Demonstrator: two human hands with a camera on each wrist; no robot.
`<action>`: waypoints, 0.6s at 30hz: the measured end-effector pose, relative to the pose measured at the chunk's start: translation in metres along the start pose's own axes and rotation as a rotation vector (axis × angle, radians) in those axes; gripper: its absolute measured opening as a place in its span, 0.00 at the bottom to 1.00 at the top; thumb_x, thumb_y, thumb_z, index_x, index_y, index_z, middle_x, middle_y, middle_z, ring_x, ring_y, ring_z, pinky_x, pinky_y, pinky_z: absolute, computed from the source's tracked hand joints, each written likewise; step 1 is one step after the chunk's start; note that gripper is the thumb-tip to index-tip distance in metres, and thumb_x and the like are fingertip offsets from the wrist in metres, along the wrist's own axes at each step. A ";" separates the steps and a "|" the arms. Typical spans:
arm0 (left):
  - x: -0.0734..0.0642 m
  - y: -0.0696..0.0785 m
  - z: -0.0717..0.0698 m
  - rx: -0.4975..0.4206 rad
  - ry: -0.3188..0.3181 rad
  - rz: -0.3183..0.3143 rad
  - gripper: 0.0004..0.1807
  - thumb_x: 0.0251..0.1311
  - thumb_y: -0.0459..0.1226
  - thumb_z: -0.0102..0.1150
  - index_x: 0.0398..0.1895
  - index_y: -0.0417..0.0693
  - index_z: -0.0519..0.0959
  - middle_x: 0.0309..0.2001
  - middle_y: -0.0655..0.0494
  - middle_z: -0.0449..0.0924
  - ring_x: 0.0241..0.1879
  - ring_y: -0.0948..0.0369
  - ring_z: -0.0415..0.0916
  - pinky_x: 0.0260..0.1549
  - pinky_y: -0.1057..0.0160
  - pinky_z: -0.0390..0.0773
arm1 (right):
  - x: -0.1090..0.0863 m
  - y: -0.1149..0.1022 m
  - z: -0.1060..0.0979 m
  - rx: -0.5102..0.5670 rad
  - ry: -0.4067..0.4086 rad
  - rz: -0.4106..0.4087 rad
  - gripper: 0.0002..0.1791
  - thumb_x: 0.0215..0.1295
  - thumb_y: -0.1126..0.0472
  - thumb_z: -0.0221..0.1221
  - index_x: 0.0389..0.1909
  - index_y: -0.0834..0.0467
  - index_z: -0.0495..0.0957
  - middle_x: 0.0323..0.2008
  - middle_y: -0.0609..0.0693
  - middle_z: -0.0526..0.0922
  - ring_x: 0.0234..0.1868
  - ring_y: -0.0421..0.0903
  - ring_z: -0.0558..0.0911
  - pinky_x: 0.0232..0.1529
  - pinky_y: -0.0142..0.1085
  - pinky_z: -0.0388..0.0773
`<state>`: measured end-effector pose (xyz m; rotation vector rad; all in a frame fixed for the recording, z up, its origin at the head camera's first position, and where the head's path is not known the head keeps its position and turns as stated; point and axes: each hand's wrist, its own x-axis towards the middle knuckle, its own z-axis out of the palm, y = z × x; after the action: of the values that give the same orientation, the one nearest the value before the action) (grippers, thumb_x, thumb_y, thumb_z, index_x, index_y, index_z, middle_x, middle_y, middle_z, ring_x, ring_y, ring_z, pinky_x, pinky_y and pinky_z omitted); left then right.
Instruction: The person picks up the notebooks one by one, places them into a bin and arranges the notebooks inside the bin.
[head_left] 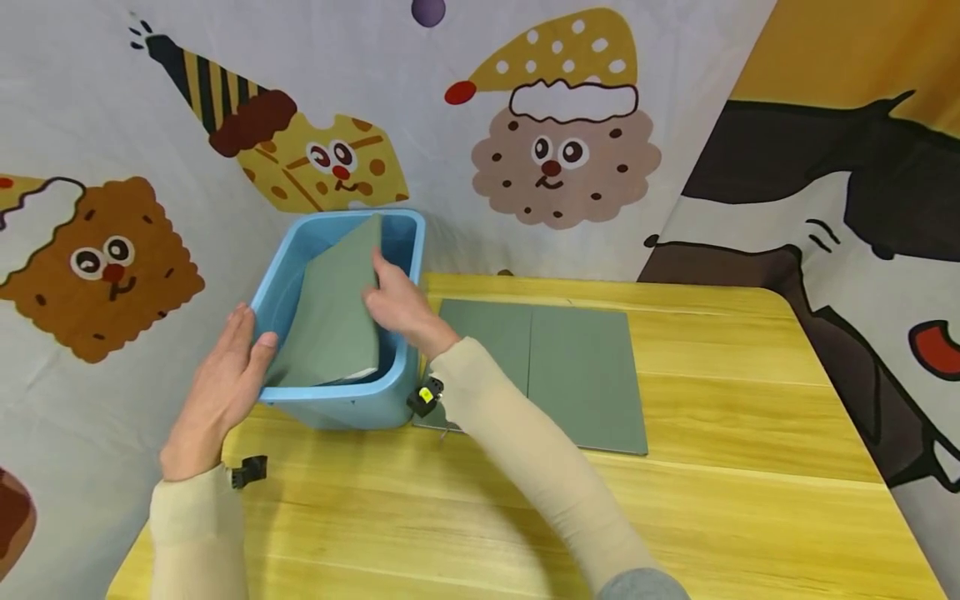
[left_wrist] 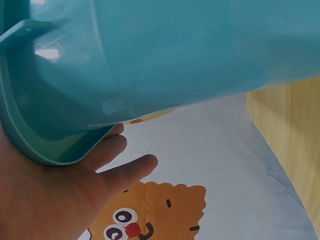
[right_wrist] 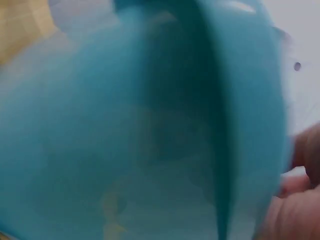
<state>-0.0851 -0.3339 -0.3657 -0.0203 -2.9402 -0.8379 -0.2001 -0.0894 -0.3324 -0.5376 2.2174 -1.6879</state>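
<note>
Thumb and fingers of my right hand [head_left: 397, 302] close on the right edge of a grey-green, flat rectangular panel [head_left: 337, 300], which stands tilted inside a light-blue plastic bin [head_left: 341, 414]. The panel leans across the bin's opening, its upper corner up at the far rim and its lower end down near the front wall, where a strip of white shows along the bottom edge. My left hand [head_left: 225, 379] is spread nearly straight, palm and fingers laid against the outside of the bin's left rim near the front corner, with the thumb held apart from the fingers. From my right wrist the view is blurred, mostly the bin's blue wall with a few fingers at the side. The bin sits toward the left of a yellow wood-grain table [head_left: 750, 417]. Just to its right, partly behind my cream sleeve [head_left: 540, 450], a second grey-green panel [head_left: 588, 375] lies flat, a seam running down its middle. Small black devices sit at both my wrists. Behind the table hangs a pale cloth backdrop [head_left: 442, 175] printed with cartoon biscuits and a wedge of cheese in a striped party hat.
</note>
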 end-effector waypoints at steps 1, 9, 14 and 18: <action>0.001 0.001 0.000 0.003 -0.005 -0.005 0.42 0.83 0.57 0.26 0.82 0.32 0.40 0.83 0.38 0.32 0.81 0.38 0.30 0.72 0.29 0.40 | 0.000 0.000 -0.002 -0.006 -0.022 -0.005 0.36 0.78 0.70 0.44 0.83 0.60 0.46 0.82 0.53 0.52 0.79 0.44 0.59 0.68 0.35 0.64; 0.010 0.005 0.007 0.024 -0.026 -0.029 0.44 0.81 0.59 0.30 0.83 0.37 0.38 0.83 0.38 0.32 0.80 0.33 0.35 0.70 0.26 0.43 | -0.016 0.009 -0.016 -0.151 0.176 -0.132 0.33 0.75 0.61 0.50 0.80 0.52 0.62 0.82 0.52 0.53 0.51 0.53 0.84 0.34 0.38 0.72; 0.007 0.004 0.006 -0.005 -0.001 -0.019 0.43 0.82 0.57 0.33 0.83 0.36 0.39 0.83 0.36 0.34 0.79 0.32 0.37 0.71 0.27 0.44 | -0.037 0.027 -0.032 -0.181 0.238 -0.224 0.28 0.77 0.56 0.52 0.76 0.53 0.70 0.76 0.50 0.67 0.75 0.48 0.68 0.71 0.47 0.67; 0.001 0.001 0.004 -0.009 0.023 -0.040 0.43 0.82 0.57 0.35 0.83 0.37 0.39 0.83 0.36 0.35 0.78 0.30 0.38 0.70 0.26 0.44 | -0.055 0.045 -0.048 -0.211 0.226 -0.268 0.26 0.77 0.56 0.53 0.72 0.56 0.73 0.71 0.51 0.74 0.72 0.49 0.71 0.71 0.48 0.67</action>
<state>-0.0865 -0.3305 -0.3685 0.0476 -2.9250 -0.8512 -0.1782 -0.0119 -0.3625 -0.7588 2.6051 -1.7231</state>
